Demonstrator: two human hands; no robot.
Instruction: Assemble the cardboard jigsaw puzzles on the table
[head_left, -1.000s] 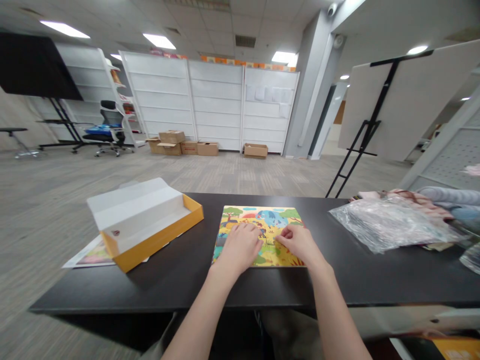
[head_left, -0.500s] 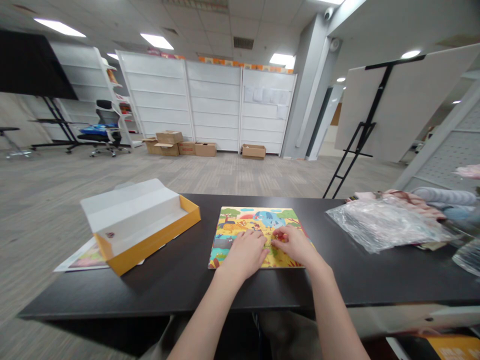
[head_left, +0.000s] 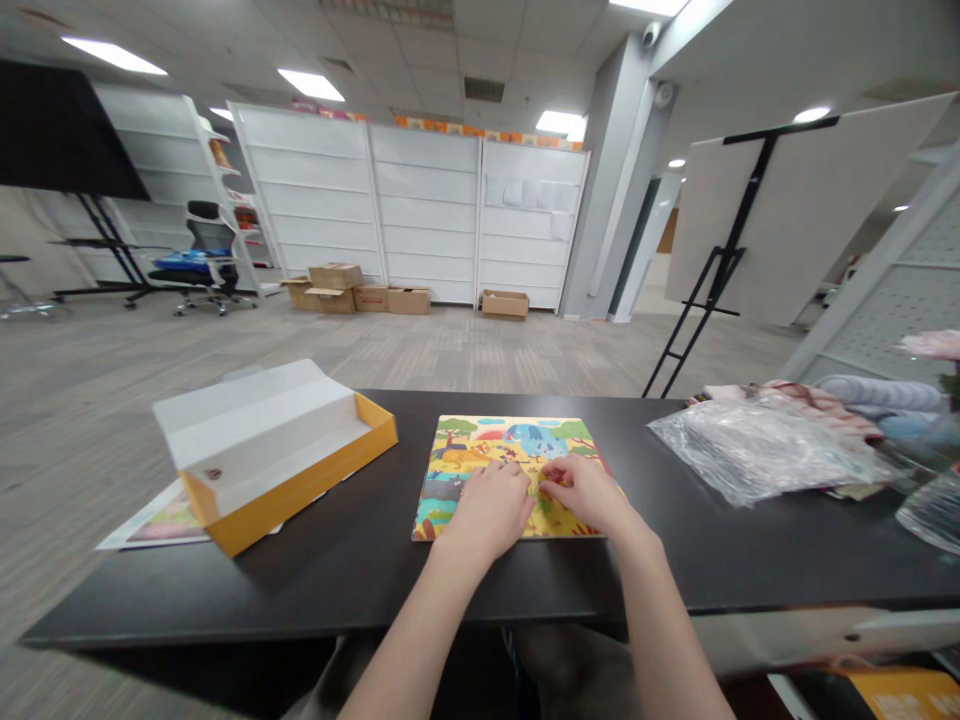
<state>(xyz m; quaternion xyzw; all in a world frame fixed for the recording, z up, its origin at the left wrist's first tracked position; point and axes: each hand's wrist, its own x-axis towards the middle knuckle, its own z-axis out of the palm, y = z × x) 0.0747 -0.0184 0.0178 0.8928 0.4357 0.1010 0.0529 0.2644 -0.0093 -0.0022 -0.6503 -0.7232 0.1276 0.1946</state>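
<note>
Picture board (head_left: 536,442): one, bearing a coloured scene of a blue elephant, trees, a spotted cat and water; it is lying flat on the black table (head_left: 352,570), near the middle, directly in front of the person.

Left hand (head_left: 495,507): it is resting palm down over the lower middle of the board, fingers pointing away from the person and loosely bent. The underside is staying out of sight, so whether it is grasping anything cannot be told.

Right hand (head_left: 583,490): it is resting on the right part of the board, just beside the left hand, with thumb and forefinger curling toward each other. A reddish patch is showing by the fingertips; whether this is a held piece or part of the printed scene cannot be told, nor can the grip.

Yellow box (head_left: 300,493): white inside, it is sitting open and aslant to the left of the board, apart from it, its white flap standing up behind.

Printed sheet (head_left: 146,520): it is lying partly under the box, at the table's left end.

Clear plastic bag (head_left: 757,447): crumpled, it is lying well to the right of the board, with pink cloth (head_left: 829,403) bunching behind it.

Cardboard boxes (head_left: 334,277): several are standing on the floor beyond, against white shelving (head_left: 427,220).
</note>
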